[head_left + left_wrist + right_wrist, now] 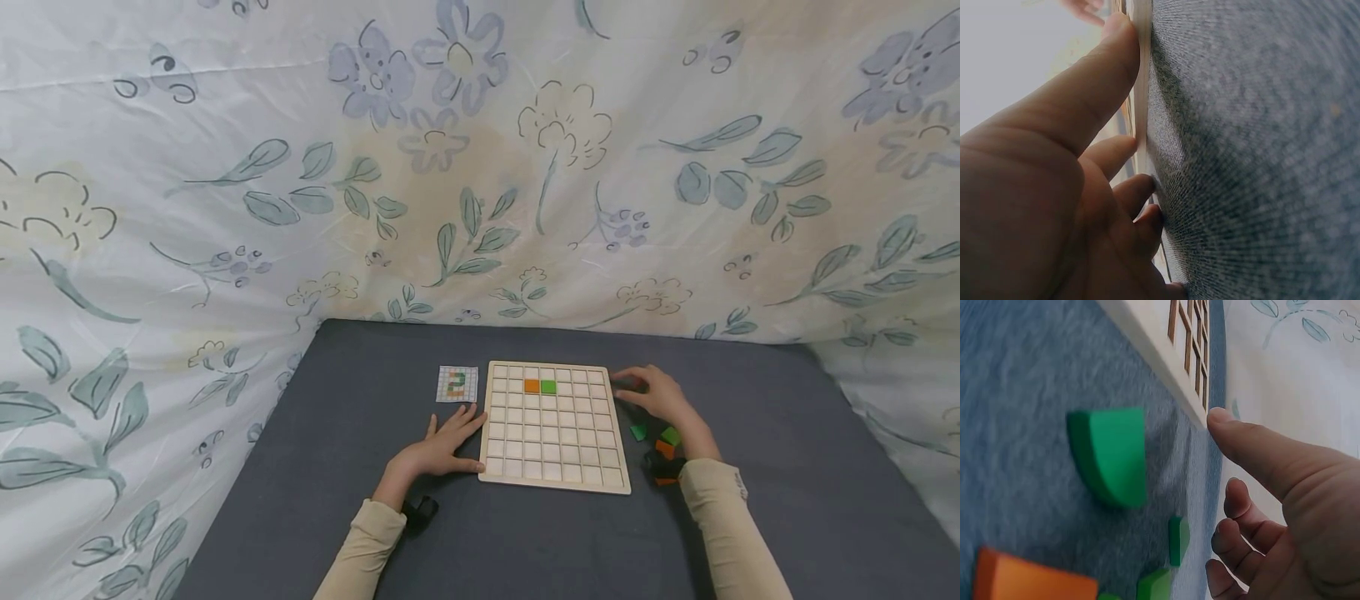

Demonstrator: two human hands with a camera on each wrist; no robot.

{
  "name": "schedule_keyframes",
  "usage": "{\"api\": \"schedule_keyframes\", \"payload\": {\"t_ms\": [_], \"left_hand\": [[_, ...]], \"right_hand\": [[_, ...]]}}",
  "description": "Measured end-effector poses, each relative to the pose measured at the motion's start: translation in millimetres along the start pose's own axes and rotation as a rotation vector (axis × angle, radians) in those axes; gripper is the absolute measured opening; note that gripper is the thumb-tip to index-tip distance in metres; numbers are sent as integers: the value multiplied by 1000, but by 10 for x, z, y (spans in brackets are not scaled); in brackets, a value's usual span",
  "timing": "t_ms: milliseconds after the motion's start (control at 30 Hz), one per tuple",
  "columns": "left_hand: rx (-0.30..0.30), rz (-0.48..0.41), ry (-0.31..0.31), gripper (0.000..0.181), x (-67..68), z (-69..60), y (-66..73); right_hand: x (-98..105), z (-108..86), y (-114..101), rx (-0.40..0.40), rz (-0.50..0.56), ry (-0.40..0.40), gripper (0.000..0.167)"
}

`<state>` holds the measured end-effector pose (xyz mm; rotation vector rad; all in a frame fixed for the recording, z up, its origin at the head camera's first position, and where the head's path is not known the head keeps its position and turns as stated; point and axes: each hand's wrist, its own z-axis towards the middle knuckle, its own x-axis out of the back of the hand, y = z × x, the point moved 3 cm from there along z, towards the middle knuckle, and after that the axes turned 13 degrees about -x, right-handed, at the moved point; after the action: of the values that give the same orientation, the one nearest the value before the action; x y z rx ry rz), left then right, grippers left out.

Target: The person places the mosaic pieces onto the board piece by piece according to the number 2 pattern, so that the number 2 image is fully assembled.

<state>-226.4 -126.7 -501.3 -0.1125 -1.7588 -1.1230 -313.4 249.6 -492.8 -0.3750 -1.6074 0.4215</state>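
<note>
A wooden grid board [553, 425] lies on the dark cloth, with an orange square [532, 386] and a green square [548, 387] side by side in its upper part. My left hand [442, 447] touches the board's left edge, fingers spread; the left wrist view shows its thumb [1097, 81] against the wooden rim [1142, 75]. At the board's upper right corner is my right hand [658, 393], thumb and fingers apart. In the right wrist view its thumb [1260, 447] touches the board's corner [1194, 412], and no piece shows in the fingers.
A small pattern card [457, 384] lies left of the board. Right of the board, by my right wrist, are loose pieces: a dark green quarter-round [638, 432], a light green one [670, 436] and orange ones [665, 449]. A flowered curtain [480, 167] hangs behind.
</note>
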Motion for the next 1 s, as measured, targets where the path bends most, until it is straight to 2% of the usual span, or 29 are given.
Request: {"api": "schedule_keyframes", "payload": {"t_ms": [600, 1000], "left_hand": [[13, -4, 4, 81, -9, -1, -18], [8, 5, 2, 81, -21, 3, -33]], "right_hand": [[164, -90, 260, -26, -3, -5, 34], [188, -91, 383, -50, -15, -9, 33]]}}
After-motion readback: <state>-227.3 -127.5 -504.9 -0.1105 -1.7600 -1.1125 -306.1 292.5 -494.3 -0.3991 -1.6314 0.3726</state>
